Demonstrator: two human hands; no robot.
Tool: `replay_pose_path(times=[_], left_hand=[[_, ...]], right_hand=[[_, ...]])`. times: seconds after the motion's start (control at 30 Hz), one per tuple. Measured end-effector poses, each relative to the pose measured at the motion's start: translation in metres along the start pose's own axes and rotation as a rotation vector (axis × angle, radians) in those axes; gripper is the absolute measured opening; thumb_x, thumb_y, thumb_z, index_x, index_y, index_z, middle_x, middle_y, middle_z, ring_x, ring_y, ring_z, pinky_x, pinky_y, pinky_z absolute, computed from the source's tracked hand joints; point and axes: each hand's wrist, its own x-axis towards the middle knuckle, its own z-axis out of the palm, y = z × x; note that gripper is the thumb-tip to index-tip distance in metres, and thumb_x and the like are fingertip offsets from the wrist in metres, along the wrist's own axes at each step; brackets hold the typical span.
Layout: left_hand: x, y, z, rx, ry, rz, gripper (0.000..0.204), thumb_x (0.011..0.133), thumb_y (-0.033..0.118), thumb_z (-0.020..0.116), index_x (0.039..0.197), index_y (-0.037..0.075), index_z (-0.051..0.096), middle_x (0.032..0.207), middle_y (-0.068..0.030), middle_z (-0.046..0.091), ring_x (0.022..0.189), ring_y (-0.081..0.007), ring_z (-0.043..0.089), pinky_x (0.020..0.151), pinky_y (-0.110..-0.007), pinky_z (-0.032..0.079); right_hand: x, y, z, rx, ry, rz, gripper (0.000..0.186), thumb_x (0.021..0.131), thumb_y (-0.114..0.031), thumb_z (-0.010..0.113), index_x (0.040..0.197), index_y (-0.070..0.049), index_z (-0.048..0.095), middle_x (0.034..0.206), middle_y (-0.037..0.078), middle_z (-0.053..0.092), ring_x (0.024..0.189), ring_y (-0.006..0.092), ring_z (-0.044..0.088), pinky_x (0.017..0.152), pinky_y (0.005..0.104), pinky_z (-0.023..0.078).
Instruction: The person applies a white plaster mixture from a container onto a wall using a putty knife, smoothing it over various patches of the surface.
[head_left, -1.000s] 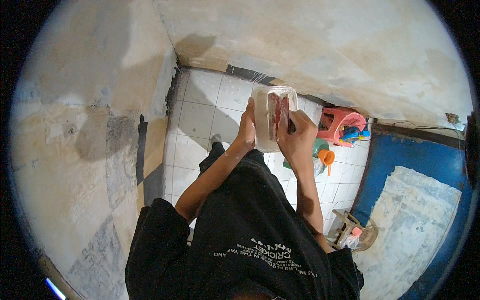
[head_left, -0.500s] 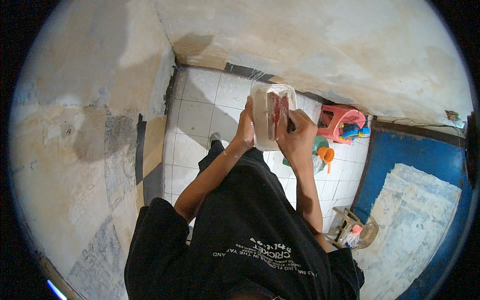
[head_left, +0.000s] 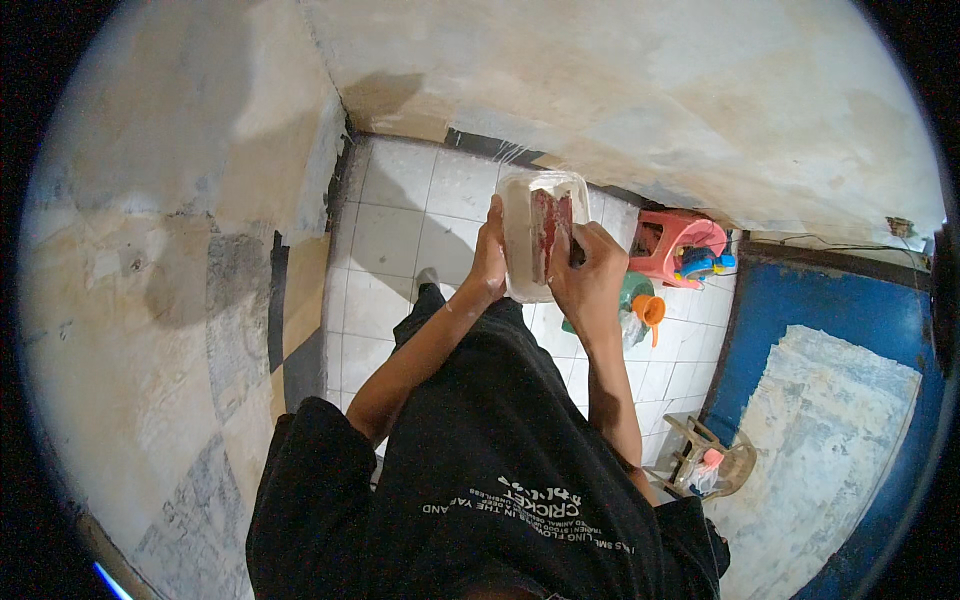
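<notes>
A clear plastic tub (head_left: 518,182) with whitish paste in it is held up in front of me, over the floor near the far wall. My left hand (head_left: 489,260) grips the tub along its left side, thumb up against the edge. In my right hand (head_left: 592,272) is a flat red tool smeared with white paste (head_left: 545,222). It lies lengthwise over the tub, and the fingers curl round its right side. The exact kind of tool cannot be made out, as the hand covers part of it.
Patchy plastered walls (head_left: 620,100) rise ahead and on the left. At the right stand a pink plastic stool (head_left: 685,228) with a blue object, a green container (head_left: 634,290), an orange dipper (head_left: 650,310) and a brownish chair (head_left: 738,465) near a blue door (head_left: 790,290).
The red tool has tilted and shifted slightly within the tub as my right hand moved a little. My left hand keeps its grip on the tub. The whole view has shifted slightly.
</notes>
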Motion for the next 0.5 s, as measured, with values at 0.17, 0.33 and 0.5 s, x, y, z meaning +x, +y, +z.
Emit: replay_pose_path(times=[0.17,0.33,0.5], left_hand=[[0.001,0.000,-0.003,0.035,-0.023,-0.004,0.068,0.096,0.062,0.030,0.137,0.009,0.043,0.127,-0.0130,0.056,0.116,-0.0264,0.056,0.100,-0.043,0.046],[0.001,0.001,-0.002,0.029,0.028,-0.010,0.066,0.097,0.061,0.030,0.137,0.010,0.043,0.128,-0.0130,0.055,0.117,-0.0266,0.056,0.100,-0.042,0.046],[0.001,0.002,0.011,-0.004,0.074,0.010,0.071,0.098,0.060,0.024,0.130,0.002,0.047,0.114,-0.0145,0.062,0.101,-0.0220,0.065,0.085,-0.036,0.056]], right_hand=[[-0.002,0.005,0.003,-0.020,-0.001,-0.028,0.012,0.080,-0.004,0.062,0.074,0.006,0.059,0.063,0.018,0.054,0.052,0.0271,0.050,0.051,0.0360,0.040],[0.000,-0.006,-0.008,-0.040,0.005,-0.002,0.013,0.081,-0.004,0.062,0.073,0.006,0.059,0.063,0.018,0.053,0.053,0.0278,0.050,0.052,0.0363,0.039],[0.005,0.003,-0.003,-0.052,-0.009,-0.040,0.014,0.081,-0.004,0.061,0.072,0.006,0.058,0.063,0.019,0.053,0.053,0.0279,0.049,0.052,0.0365,0.039]])
